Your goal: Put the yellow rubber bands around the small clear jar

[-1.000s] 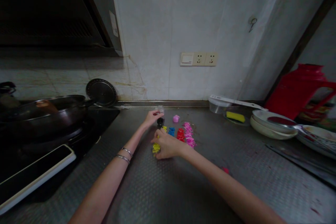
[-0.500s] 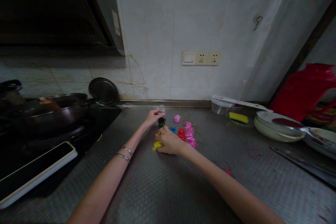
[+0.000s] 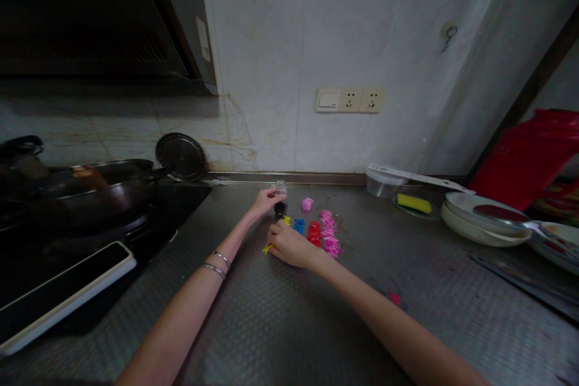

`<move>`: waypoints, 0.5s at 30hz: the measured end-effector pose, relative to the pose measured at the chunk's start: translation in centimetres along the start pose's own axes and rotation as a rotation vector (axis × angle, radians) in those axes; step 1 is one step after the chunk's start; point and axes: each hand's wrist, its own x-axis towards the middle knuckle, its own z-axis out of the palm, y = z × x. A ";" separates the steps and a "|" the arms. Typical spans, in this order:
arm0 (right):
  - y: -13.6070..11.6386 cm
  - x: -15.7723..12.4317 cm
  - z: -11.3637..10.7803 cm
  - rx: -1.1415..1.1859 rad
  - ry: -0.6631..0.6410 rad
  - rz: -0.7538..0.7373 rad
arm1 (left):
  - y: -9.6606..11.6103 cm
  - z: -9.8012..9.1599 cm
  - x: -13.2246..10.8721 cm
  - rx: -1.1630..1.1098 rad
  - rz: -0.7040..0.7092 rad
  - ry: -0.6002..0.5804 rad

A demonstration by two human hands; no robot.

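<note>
at the fingertips of our right hand (image 3: 290,244), the nearer one, yellow bits (image 3: 267,249) slant out leftward; whether they're pinched we cannot tell. ahead, our left hand (image 3: 264,202) clamps a jar (image 3: 281,186).

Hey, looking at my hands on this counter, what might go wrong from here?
The left hand holds the small clear container with its fingertips, so a bump might tip it.
Yellow pieces lie close beside the blue pieces, so the right hand could mix the colours.
The right wrist looks close to the pink pieces, and might brush them out of place.
</note>
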 end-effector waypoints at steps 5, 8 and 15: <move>0.0 0.5 -0.3 0.034 -0.008 -0.062 | 0.0 -0.1 -0.1 0.003 -0.002 -0.003; 0.2 0.9 -0.7 0.128 0.023 -0.070 | -0.1 -0.1 0.0 0.004 0.014 -0.016; 1.6 1.7 -1.3 0.350 0.130 -0.004 | -0.2 -0.1 0.2 -0.009 0.023 -0.026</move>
